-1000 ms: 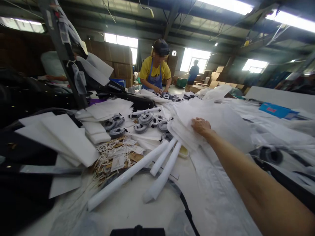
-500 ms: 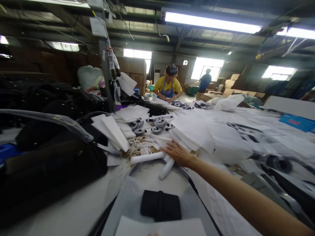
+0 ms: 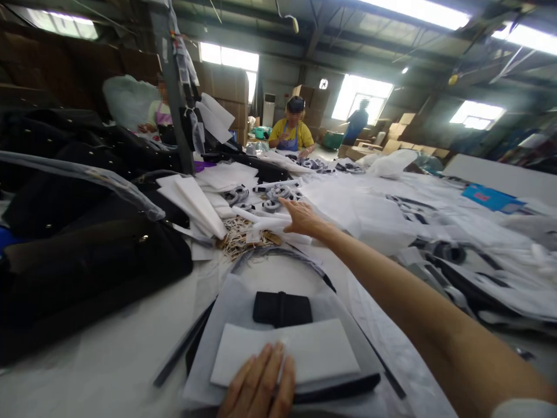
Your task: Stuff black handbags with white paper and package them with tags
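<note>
Rolls under right grip

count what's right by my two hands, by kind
white rolls: 2 by the right hand
white sheet: 1 under the left hand
black strap bundle: 1
tag pile: 1
total: 5

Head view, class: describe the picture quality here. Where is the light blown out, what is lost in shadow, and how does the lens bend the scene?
Head view: the windows and ceiling strip lights are blown out to white; the black bags at left sink into shadow with little detail; the wide lens stretches the right hand and its forearm, and bows the edges; the left hand on the white sheet looks slightly soft.
</note>
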A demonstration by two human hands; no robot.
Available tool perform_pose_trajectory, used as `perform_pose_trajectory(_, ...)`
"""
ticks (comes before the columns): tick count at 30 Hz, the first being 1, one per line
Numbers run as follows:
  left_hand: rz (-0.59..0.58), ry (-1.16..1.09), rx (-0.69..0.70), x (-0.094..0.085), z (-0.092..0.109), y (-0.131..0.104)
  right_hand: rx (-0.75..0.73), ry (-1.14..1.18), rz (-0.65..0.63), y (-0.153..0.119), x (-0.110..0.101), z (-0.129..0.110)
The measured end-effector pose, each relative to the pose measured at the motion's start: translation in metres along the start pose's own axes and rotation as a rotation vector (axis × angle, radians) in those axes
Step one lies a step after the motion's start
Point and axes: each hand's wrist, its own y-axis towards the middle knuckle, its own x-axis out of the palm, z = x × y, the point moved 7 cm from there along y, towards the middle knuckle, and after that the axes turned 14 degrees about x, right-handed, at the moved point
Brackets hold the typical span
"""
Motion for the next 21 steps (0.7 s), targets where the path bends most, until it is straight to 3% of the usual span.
perform_pose_trajectory(3, -0.015, -0.087, -0.008, -0.009, -0.003, 0.005, -0.079, 0.108, 0.07, -0.052, -0.016, 0.009)
perform_pose_trajectory(8, -0.087, -0.132, -0.026, -0.015, -0.005, 0.012, -0.022, 0.341, -0.041, -0.16, -0.017, 0.031)
perform_pose_trajectory(11, -0.119, -0.087, -0.024, -0.015, -0.001, 0.018, -0.162, 0.369, -0.052, -0.229, -0.019, 0.014)
perform_pose_trajectory(14, -0.134, -0.054, -0.021, -0.014, 0.006, 0.023, -0.355, 0.256, -0.052, -0.284, -0.007, -0.012)
perform_pose_trajectory(17, -0.135, -0.042, 0.016, -0.01, 0.014, 0.022, -0.331, 0.143, -0.007, -0.308, 0.017, -0.02)
perform_pose_trajectory(21, -0.143, -0.031, 0.033, -0.005, 0.016, 0.015, -0.236, 0.156, 0.009, -0.311, 0.037, -0.017)
